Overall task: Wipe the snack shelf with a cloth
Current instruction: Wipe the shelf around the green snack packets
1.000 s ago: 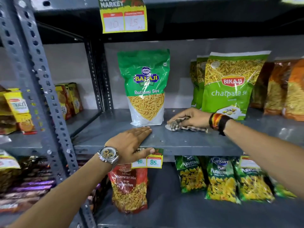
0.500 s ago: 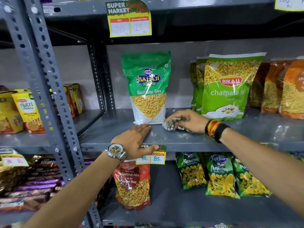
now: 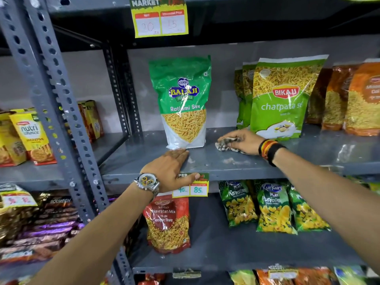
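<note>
- Right hand [image 3: 244, 140] is closed down on the cloth [image 3: 225, 145], fingers curled over it, pressing it flat on the grey shelf [image 3: 236, 163]. Bands on that wrist.
- Cloth sits in the gap between the Balaji Ratlami Sev bag [image 3: 183, 103] and the Bikaji chatpata sev bag [image 3: 283, 99], nearer the front of the Bikaji one.
- Left hand [image 3: 170, 171] lies flat and spread on the shelf's front edge, holding nothing; thumb hooked over the lip, partly covering the price tag [image 3: 195, 187]. Watch [image 3: 147, 181] on that wrist.
- Left fingertips are just in front of the Balaji bag's base, about touching.
- Obstacles: both bags stand upright and box in the wiping area. More green bags sit behind the Bikaji one, orange packs [image 3: 353, 101] to the right.
- White smudges [image 3: 232, 161] on the shelf in front of the cloth.
- Slotted upright post [image 3: 61, 112] at left, biscuit boxes [image 3: 30, 138] beyond it.
- Below: Navratan Mix bag [image 3: 166, 223], Kurkure packs [image 3: 273, 208].
</note>
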Demonstrator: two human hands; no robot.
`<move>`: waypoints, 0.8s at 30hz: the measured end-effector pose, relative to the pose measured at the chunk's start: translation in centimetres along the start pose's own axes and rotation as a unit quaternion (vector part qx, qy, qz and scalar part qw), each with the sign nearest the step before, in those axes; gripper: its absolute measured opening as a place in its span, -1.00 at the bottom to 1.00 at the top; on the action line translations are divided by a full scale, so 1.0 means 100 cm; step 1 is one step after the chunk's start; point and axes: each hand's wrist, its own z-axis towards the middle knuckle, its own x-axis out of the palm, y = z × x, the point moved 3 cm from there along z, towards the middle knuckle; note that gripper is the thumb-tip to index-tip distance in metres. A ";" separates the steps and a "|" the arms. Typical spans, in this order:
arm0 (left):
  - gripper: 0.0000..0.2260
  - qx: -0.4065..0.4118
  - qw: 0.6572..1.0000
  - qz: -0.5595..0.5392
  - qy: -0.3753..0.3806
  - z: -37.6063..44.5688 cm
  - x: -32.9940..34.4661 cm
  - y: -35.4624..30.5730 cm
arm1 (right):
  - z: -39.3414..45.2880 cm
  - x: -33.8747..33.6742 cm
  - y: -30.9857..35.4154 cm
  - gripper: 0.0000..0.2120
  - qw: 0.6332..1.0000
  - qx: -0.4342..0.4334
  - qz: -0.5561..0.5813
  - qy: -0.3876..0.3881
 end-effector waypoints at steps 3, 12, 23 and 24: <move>-0.17 0.002 1.000 0.002 0.002 0.000 0.000 0.001 | -0.019 0.015 0.022 -0.71 0.999 -0.043 -0.023 0.023; -0.18 0.013 1.000 -0.007 -0.001 -0.001 0.000 0.000 | -0.041 -0.009 0.018 -0.68 1.000 -0.022 0.009 -0.009; -0.20 0.044 0.998 -0.030 -0.026 0.000 0.000 -0.004 | -0.089 -0.056 0.023 -0.63 1.000 -0.012 0.003 -0.012; -0.18 0.046 0.998 -0.039 -0.034 0.002 -0.002 -0.009 | -0.086 -0.072 0.006 -0.57 0.999 -0.002 0.006 -0.040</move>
